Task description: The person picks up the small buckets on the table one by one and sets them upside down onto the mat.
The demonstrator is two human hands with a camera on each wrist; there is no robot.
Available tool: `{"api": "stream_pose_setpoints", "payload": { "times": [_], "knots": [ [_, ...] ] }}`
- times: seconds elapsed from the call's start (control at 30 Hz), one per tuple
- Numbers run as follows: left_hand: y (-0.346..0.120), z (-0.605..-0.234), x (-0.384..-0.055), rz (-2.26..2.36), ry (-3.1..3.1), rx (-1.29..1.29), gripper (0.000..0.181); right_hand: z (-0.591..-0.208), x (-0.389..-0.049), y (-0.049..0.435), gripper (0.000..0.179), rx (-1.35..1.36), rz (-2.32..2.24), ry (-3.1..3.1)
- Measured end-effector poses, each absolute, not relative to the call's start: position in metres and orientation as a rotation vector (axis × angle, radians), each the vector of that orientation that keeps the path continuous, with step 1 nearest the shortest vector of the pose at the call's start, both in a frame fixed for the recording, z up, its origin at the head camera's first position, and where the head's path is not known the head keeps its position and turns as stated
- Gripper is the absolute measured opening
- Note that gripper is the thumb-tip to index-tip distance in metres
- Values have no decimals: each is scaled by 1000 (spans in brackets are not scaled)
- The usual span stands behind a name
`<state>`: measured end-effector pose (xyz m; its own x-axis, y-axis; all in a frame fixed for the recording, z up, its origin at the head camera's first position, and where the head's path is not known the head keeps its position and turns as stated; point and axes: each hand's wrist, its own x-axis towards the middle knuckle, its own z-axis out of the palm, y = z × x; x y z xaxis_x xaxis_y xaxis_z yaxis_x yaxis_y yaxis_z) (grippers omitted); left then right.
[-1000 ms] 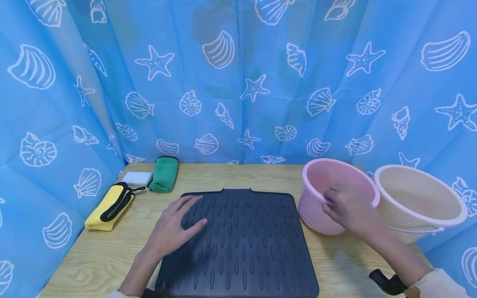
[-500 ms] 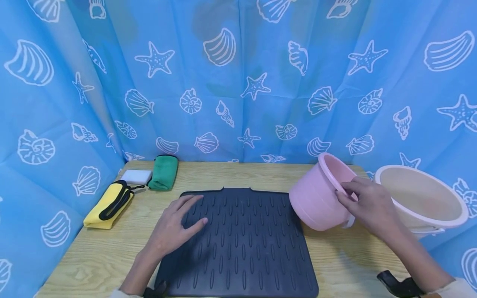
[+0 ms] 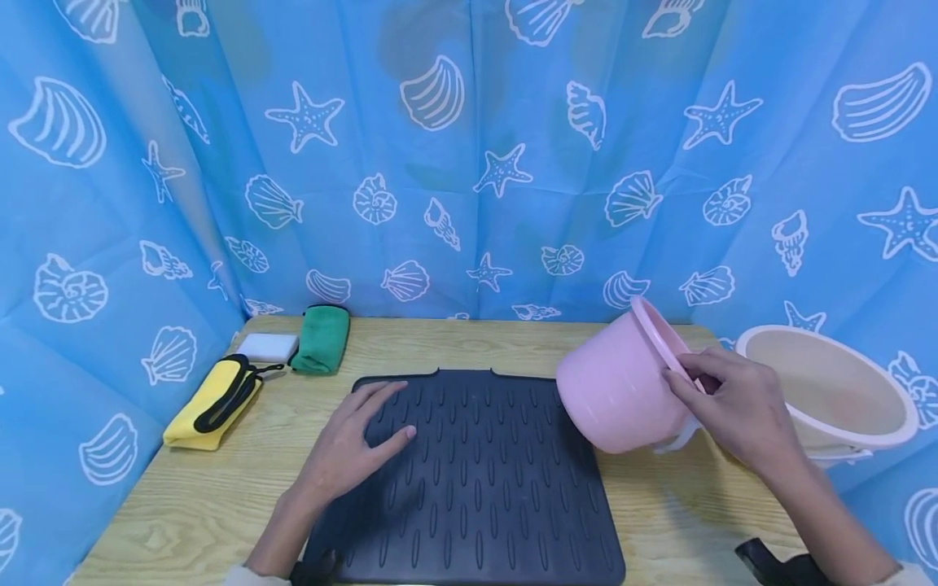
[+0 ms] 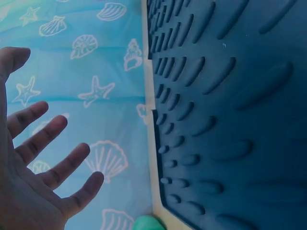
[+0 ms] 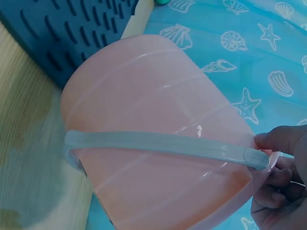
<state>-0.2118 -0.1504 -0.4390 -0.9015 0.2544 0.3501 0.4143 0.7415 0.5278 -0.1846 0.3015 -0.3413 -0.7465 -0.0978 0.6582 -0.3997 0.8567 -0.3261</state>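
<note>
My right hand [image 3: 736, 399] pinches the rim of a pink bucket [image 3: 611, 382], thumb outside and fingers inside. The bucket is tilted, its mouth toward the right and its base toward the dark ribbed mat [image 3: 469, 488], whose right edge it overlaps in the head view. In the right wrist view the bucket's pale handle [image 5: 168, 143] lies across its side. Over the left part of the mat hovers my left hand [image 3: 344, 448], fingers spread and holding nothing; the left wrist view shows that hand [image 4: 38, 177] the same way.
At the right end of the wooden table [image 3: 681, 521] stands a cream bucket [image 3: 821, 407]. A folded yellow cloth [image 3: 212, 407], a white sponge-like block [image 3: 267, 347] and a green cloth [image 3: 322, 340] lie at the back left. A blue shell-print curtain [image 3: 440, 163] hangs behind.
The pink bucket was upright at the right; my right hand has tipped it by the rim and moved it left toward the mat. My left hand has barely moved.
</note>
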Motion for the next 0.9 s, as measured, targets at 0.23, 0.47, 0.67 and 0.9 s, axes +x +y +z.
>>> {"api": "stream_pose_setpoints", "payload": {
  "times": [0.23,0.47,0.67,0.9],
  "knots": [
    [-145,-439,-212,-935,-2674,-539,66,-337,-181,294,17,324,699,-2357],
    [-137,-438,-214,-983,-2672,-549,68,-333,-178,289,21,267,747,-2349],
    [-129,-436,-216,-1040,-2661,-556,67,-332,-178,284,22,244,779,-2326],
    [-116,-432,-218,-1125,-2630,-592,69,-333,-176,277,20,225,848,-2298]
  ]
}}
